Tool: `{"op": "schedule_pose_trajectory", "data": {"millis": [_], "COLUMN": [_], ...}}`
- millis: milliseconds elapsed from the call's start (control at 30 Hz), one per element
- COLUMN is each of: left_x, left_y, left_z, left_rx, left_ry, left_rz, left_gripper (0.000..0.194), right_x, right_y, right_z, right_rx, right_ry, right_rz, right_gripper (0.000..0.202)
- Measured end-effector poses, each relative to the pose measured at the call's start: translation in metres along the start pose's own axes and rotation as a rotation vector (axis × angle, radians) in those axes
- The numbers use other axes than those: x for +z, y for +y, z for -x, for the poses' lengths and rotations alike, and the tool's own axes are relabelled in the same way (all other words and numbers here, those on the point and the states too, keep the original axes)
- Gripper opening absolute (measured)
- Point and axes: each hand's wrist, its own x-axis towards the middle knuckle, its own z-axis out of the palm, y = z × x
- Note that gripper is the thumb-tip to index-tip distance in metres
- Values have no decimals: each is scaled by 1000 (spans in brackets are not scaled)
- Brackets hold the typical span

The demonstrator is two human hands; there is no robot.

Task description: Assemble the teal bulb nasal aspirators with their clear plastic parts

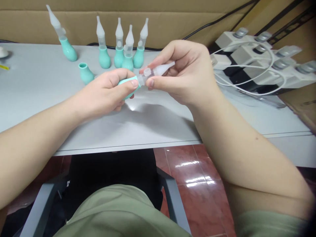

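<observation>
1. While our left hand [106,89] pinches a teal, rubbery-looking round bulb [133,92], thumb on top and fingers curled beneath, our right hand [189,70] pinches a clear plastic tube [151,71] between thumb and fingertips.
2. So both pieces are up over the pale grey tabletop [138,131], meeting at the bulb's mouth; can't tell how deep the tube sits. A white tapered tip [165,68] points toward our right palm.
3. Tightest side is the back: four teal-bulbed, white-tipped droppers [104,58] stand just behind our hands, and an open-mouthed loose teal bulb [86,74] sits near our left knuckles.
4. On the right, white boxy devices with ribbed knobs [247,62] hem in our wrist.
5. More room leftward, plus a decent strip before the straight front edge [128,147], which our forearms cross.
</observation>
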Motion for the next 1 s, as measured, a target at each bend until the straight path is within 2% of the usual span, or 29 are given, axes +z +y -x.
{"op": "schedule_pose_trajectory", "data": {"millis": [200,400,600,700,867,1000], "left_x": [-1,-2,-1,-2,-3,-4], "left_y": [-1,6,0,-1,0,0], "left_z": [-3,2,0,0,2,1], "left_rx": [19,33,149,155,126,146], "left_ry": [21,80,179,163,112,131], "left_rz": [-55,-245,-409,-448,-388,-432], "left_gripper": [27,26,19,21,22,23], "right_x": [-1,2,-3,-4,-2,2], "right_y": [-2,8,10,8,9,7], "right_z": [1,0,0,1,2,5], "right_rx": [54,61,93,83,31,34], "right_ry": [-29,65,-48,-83,-90,-77], "right_rz": [20,9,-25,-8,-25,11], "right_gripper": [32,31,30,35,32,20]}}
